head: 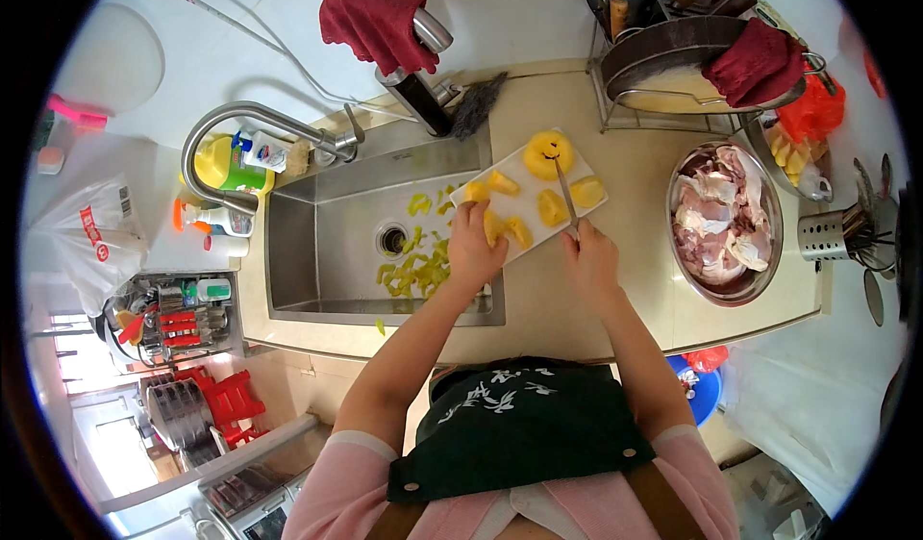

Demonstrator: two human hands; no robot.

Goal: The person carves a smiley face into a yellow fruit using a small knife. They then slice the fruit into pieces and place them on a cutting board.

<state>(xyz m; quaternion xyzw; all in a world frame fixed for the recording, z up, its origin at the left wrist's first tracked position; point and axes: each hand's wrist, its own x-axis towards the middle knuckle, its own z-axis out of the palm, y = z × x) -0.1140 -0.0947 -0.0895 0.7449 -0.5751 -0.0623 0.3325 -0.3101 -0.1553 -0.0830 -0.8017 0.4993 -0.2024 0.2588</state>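
Note:
My right hand [593,260] is closed on the handle of a kitchen knife [564,188], its blade over a white cutting board [524,249]. The tip is at a round, yellow peeled fruit or vegetable [548,155] at the board's far end. Several yellow chunks [552,208] lie about the board. My left hand [476,248] rests at the board's left side, its fingers at yellow pieces [492,227]; whether it grips one I cannot tell. The board lies partly over the steel sink [292,251], where green peelings [407,269] are scattered.
An oval metal bowl of raw poultry pieces [721,222] stands on the right. Behind are a rack with knives and a dark round pan or board [667,49]. A curved faucet [245,107] and bottles [267,152] stand left; a perforated utensil holder [822,237] is far right.

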